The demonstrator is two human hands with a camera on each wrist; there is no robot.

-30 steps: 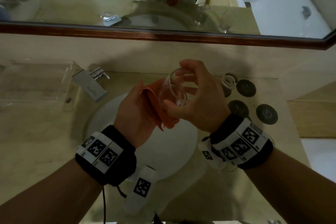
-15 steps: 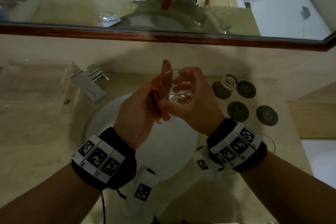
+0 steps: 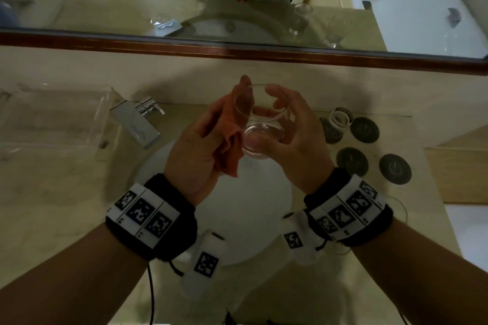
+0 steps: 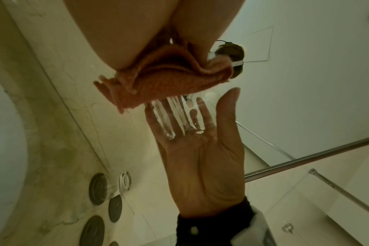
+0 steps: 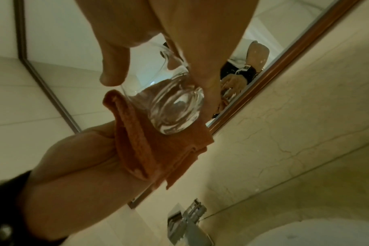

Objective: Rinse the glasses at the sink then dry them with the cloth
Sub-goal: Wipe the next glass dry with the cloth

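Note:
Over the white sink basin [image 3: 253, 219] my right hand [image 3: 287, 137] grips a clear short glass [image 3: 260, 124], rim up and tipped slightly toward me. Fingers curl round its far side and the thumb lies on its base. My left hand [image 3: 200, 140] holds a folded orange cloth [image 3: 229, 129] pressed against the glass's left wall. In the right wrist view the thick glass base [image 5: 175, 106] sits against the cloth [image 5: 150, 149]. From the left wrist, the cloth [image 4: 166, 83] covers part of the glass [image 4: 179, 114] in the right palm.
A chrome tap [image 3: 137, 124] stands left of the basin. Right of it are dark round coasters [image 3: 394, 169], one with another glass [image 3: 336, 124] on it. A clear acrylic tray [image 3: 52, 119] sits far left. A wood-framed mirror [image 3: 237, 51] runs along the back wall.
The right hand turned the glass from lying on its side to rim up and raised it slightly. The left hand's cloth shifted from under the glass to its left side.

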